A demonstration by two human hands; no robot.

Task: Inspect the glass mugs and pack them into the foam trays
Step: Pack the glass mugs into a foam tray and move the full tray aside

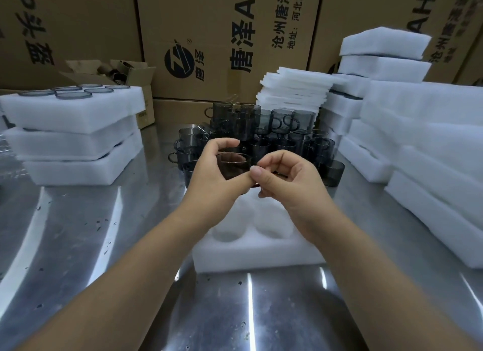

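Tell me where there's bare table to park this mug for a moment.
Widest bare steel: the table left of the front foam tray, bordered behind by the left stack of filled trays. A strip also runs along the near edge, in front of that tray. Crowded: the mug cluster behind the held mug, and foam stacks on the right.

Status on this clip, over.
Left hand and right hand both grip one glass mug. Foam tray below, visible pockets empty. Mug pile behind, nothing blocking.

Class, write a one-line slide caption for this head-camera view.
A mug held by the left hand and right hand above a foam tray, more mugs behind.
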